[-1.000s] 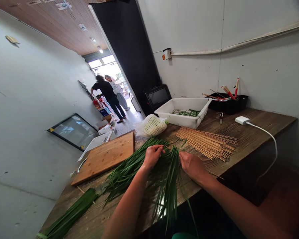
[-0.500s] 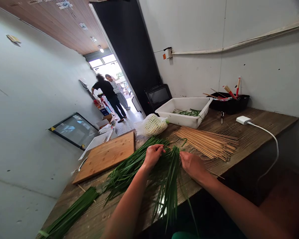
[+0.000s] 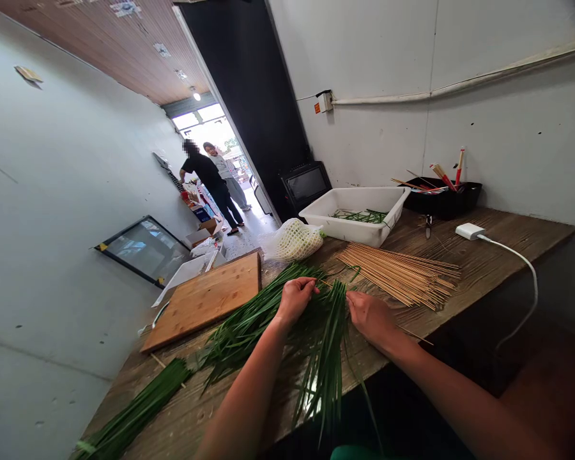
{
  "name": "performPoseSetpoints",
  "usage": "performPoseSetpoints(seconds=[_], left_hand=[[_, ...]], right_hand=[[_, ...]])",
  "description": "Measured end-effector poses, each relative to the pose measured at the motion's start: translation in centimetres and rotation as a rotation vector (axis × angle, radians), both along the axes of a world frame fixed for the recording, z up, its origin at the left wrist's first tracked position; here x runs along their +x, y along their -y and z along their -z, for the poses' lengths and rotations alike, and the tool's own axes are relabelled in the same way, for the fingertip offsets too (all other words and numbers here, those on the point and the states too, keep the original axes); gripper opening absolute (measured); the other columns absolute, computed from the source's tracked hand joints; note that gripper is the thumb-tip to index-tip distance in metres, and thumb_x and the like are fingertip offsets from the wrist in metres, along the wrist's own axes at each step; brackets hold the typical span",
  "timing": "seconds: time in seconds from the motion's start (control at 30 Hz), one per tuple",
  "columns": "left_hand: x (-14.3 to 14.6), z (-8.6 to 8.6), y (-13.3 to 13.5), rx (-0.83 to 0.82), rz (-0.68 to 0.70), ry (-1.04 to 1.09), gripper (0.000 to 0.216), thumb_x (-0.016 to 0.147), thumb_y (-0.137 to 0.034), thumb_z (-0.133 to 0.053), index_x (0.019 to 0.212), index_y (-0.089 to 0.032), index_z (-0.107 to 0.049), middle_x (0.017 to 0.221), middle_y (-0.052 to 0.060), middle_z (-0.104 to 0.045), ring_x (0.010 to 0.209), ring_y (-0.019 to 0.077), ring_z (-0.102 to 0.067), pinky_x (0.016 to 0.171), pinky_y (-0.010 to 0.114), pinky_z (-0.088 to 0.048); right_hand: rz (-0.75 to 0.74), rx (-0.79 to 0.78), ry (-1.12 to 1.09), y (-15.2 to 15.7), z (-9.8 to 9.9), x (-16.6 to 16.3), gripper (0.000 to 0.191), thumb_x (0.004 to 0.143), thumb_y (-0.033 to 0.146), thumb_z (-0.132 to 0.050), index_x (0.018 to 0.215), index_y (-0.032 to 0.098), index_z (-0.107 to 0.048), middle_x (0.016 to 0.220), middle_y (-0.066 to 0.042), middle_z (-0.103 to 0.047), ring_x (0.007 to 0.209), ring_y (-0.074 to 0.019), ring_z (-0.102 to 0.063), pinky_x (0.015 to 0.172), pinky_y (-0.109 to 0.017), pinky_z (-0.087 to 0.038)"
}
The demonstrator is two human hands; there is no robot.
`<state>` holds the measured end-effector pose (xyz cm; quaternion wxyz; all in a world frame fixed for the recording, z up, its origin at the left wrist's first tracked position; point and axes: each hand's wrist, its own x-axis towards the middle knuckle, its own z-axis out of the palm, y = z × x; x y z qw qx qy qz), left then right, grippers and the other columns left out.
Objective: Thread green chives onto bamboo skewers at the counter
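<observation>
Above the table, a bunch of garlic chives (image 3: 330,345) hangs from a thin bamboo skewer (image 3: 324,282), its long green leaves drooping over the table's near edge. My left hand (image 3: 296,299) pinches the skewer's left end, thumb against fingers. On the other side, my right hand (image 3: 370,317) is closed by the top of the chives; the skewer's rear end sticks out behind it. What exactly its fingertips grip is partly hidden. A pile of loose chives (image 3: 253,316) lies under and left of my left hand. Several skewers (image 3: 397,275) are spread beyond my right hand.
A wooden board (image 3: 208,300) and a skewered chive bundle (image 3: 137,409) lie left. Farther back are a netted bag (image 3: 294,241), a white tub (image 3: 354,223) with green scraps, a black tray (image 3: 441,199) and a charger (image 3: 469,230). Two people (image 3: 215,179) stand by the doorway.
Almost nothing differs. The view has shifted very slightly, and both hands keep their places at the skewer and the chives.
</observation>
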<state>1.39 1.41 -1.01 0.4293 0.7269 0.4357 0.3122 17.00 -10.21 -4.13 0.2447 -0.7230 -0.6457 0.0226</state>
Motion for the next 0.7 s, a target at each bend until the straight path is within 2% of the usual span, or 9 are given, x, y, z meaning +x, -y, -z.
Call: performPoseSetpoints(seconds=[0.7], left_hand=[[-0.15, 0.22, -0.22, 0.018, -0.001, -0.019, 0.039, 0.075, -0.038, -0.053, 0.093, -0.008, -0.068, 0.068, 0.004, -0.066, 0.046, 0.0069, -0.041, 0.044, 0.020, -0.030]], right_hand=[[0.002, -0.028, -0.009, -0.09, 0.05, 0.04, 0.032, 0.095, 0.026, -0.031, 0.085, 0.017, -0.060, 0.082, -0.006, -0.066, 0.076, -0.0149, -0.061, 0.063, -0.026, -0.032]])
